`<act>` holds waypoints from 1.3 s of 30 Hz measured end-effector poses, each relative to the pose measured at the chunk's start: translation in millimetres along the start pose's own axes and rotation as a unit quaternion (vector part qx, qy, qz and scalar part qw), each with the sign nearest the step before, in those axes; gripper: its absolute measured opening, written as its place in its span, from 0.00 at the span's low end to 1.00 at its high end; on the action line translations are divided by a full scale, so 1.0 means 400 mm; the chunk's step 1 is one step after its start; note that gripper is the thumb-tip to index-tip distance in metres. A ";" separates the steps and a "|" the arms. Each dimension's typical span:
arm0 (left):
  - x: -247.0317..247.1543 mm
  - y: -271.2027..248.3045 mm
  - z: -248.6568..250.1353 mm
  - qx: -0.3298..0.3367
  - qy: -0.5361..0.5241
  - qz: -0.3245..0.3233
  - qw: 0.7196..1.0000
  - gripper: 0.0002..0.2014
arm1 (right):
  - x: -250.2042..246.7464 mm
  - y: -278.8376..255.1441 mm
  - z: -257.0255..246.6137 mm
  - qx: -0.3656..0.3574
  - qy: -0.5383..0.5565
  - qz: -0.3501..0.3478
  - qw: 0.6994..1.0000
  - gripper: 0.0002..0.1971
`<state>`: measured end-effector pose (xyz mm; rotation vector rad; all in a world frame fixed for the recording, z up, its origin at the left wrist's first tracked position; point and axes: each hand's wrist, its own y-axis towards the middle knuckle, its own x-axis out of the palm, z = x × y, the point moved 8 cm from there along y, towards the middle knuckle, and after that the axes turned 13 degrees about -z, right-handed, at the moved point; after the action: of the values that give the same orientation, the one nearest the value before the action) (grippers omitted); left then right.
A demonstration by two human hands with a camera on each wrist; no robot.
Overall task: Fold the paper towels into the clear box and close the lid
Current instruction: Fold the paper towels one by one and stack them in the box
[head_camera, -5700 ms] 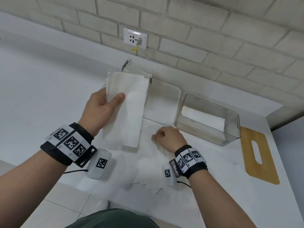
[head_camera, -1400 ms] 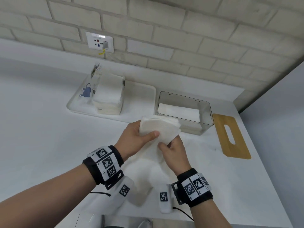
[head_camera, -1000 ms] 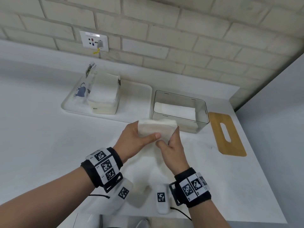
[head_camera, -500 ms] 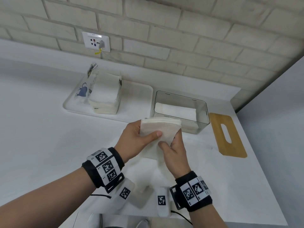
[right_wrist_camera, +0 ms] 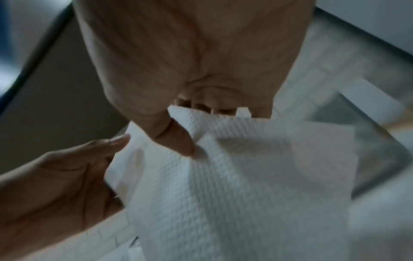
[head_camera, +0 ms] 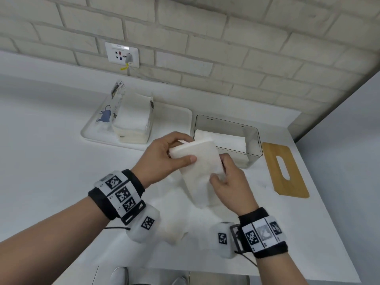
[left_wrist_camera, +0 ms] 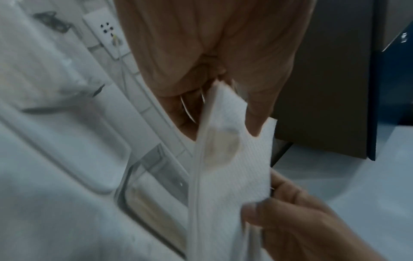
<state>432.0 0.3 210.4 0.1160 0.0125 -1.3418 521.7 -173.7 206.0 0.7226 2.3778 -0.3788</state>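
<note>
- My left hand (head_camera: 162, 159) has its grip closed on the upper end of the folded paper towel (head_camera: 202, 171), thumb laid across the near face and fingers curled behind the top edge.
- My right hand (head_camera: 232, 184) pinches the towel's right edge lower down, thumb on the front and fingers wrapped behind.
- The towel hangs between both hands above the tabletop (head_camera: 47, 161), tilted, just in front of the clear box (head_camera: 254, 138).
- The clear box stands open against the wall side, with white towels already lying flat in its bottom.
- The wooden lid (head_camera: 284, 169), with a slot cut through it, lies flat on the tabletop just right of the box, apart from it.
- Left of the box sits a white tray (head_camera: 176, 118) carrying an opened pack of paper towels (head_camera: 131, 120).
- More white paper lies spread on the tabletop beneath my hands.
- From the left wrist view I see the towel's folded layers edge-on, my thumb pressed on its face.
</note>
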 end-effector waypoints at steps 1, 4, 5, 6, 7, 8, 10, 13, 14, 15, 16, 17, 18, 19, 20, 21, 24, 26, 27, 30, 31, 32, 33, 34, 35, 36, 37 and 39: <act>-0.009 0.006 0.011 0.002 0.021 -0.019 1.000 0.19 | -0.011 0.001 -0.022 -0.017 -0.055 -0.023 0.998 0.15; -0.003 0.016 0.014 -0.010 0.139 -0.087 0.986 0.17 | -0.017 0.003 -0.078 -0.064 -0.218 -0.065 0.972 0.16; 0.004 0.015 0.010 -0.011 0.180 -0.105 0.978 0.14 | -0.017 0.003 -0.086 -0.071 -0.246 -0.069 0.964 0.17; 0.011 0.011 0.004 -0.012 0.206 -0.116 0.971 0.11 | -0.019 0.003 -0.086 -0.069 -0.257 -0.071 0.961 0.18; 0.013 0.006 -0.004 -0.012 0.217 -0.117 0.969 0.08 | -0.022 0.001 -0.076 -0.060 -0.258 -0.073 0.962 0.19; 0.011 0.001 -0.015 -0.014 0.215 -0.108 0.971 0.06 | -0.026 -0.003 -0.059 -0.045 -0.255 -0.077 0.963 0.19; 0.002 -0.012 -0.040 -0.021 0.194 -0.081 0.977 0.06 | -0.036 -0.013 -0.017 -0.006 -0.247 -0.084 0.965 0.18; -0.007 -0.028 -0.094 -0.046 0.182 -0.064 0.980 0.06 | -0.043 -0.030 0.017 0.013 -0.235 -0.069 0.969 0.16; -0.009 -0.033 -0.113 -0.053 0.191 -0.062 0.978 0.06 | -0.035 -0.033 0.021 0.010 -0.235 -0.068 0.970 0.16; -0.009 -0.037 -0.130 -0.060 0.202 -0.064 0.975 0.06 | -0.022 -0.034 0.028 0.012 -0.238 -0.075 0.968 0.16; -0.007 -0.040 -0.148 -0.070 0.216 -0.069 0.971 0.06 | -0.006 -0.035 0.039 0.021 -0.242 -0.090 0.966 0.16; -0.002 -0.043 -0.164 -0.081 0.228 -0.081 0.967 0.06 | 0.010 -0.033 0.054 0.036 -0.246 -0.110 0.962 0.15; 0.005 -0.046 -0.179 -0.094 0.238 -0.097 0.962 0.06 | 0.025 -0.031 0.072 0.054 -0.253 -0.133 0.957 0.15; 0.012 -0.049 -0.189 -0.105 0.245 -0.111 0.958 0.07 | 0.036 -0.031 0.086 0.069 -0.263 -0.152 0.950 0.14; 0.015 -0.051 -0.195 -0.112 0.248 -0.118 0.955 0.08 | 0.044 -0.030 0.097 0.077 -0.274 -0.166 0.944 0.13; 0.017 -0.050 -0.194 -0.114 0.246 -0.119 0.955 0.08 | 0.044 -0.030 0.101 0.081 -0.282 -0.170 0.941 0.12; 0.011 -0.046 -0.166 -0.093 0.232 -0.097 0.963 0.07 | 0.030 -0.030 0.096 0.067 -0.279 -0.153 0.946 0.12; 0.007 -0.044 -0.146 -0.080 0.229 -0.081 0.967 0.07 | 0.018 -0.027 0.091 0.059 -0.274 -0.137 0.950 0.13; 0.007 -0.043 -0.141 -0.079 0.236 -0.080 0.965 0.07 | 0.014 -0.026 0.091 0.059 -0.269 -0.133 0.952 0.14; 0.019 -0.041 -0.157 -0.114 0.312 -0.123 0.935 0.07 | 0.029 -0.029 0.106 0.081 -0.265 -0.168 0.946 0.13; 0.022 -0.042 -0.167 -0.130 0.341 -0.141 0.920 0.08 | 0.036 -0.032 0.111 0.091 -0.270 -0.183 0.941 0.13; 0.025 -0.044 -0.173 -0.144 0.365 -0.153 0.907 0.09 | 0.038 -0.035 0.114 0.095 -0.272 -0.187 0.939 0.13; 0.025 -0.046 -0.172 -0.153 0.384 -0.155 0.897 0.10 | 0.035 -0.038 0.111 0.093 -0.272 -0.181 0.941 0.13; 0.023 -0.047 -0.164 -0.158 0.401 -0.150 0.890 0.11 | 0.027 -0.038 0.103 0.085 -0.270 -0.168 0.944 0.13; 0.022 -0.046 -0.148 -0.153 0.416 -0.140 0.886 0.13 | 0.018 -0.038 0.088 0.073 -0.273 -0.153 0.947 0.14; 0.022 -0.044 -0.130 -0.141 0.436 -0.131 0.879 0.16 | 0.009 -0.036 0.067 0.052 -0.279 -0.140 0.949 0.14; 0.030 -0.040 -0.104 -0.118 0.463 -0.128 0.869 0.20 | 0.000 -0.034 0.041 0.030 -0.289 -0.130 0.948 0.14; 0.059 -0.028 -0.044 -0.052 0.525 -0.127 0.840 0.27 | -0.013 -0.032 -0.016 -0.011 -0.315 -0.118 0.942 0.13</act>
<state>427.3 -23.5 190.2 0.7723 1.0625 -1.3861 514.8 -183.4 215.3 0.2413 1.8482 -0.5828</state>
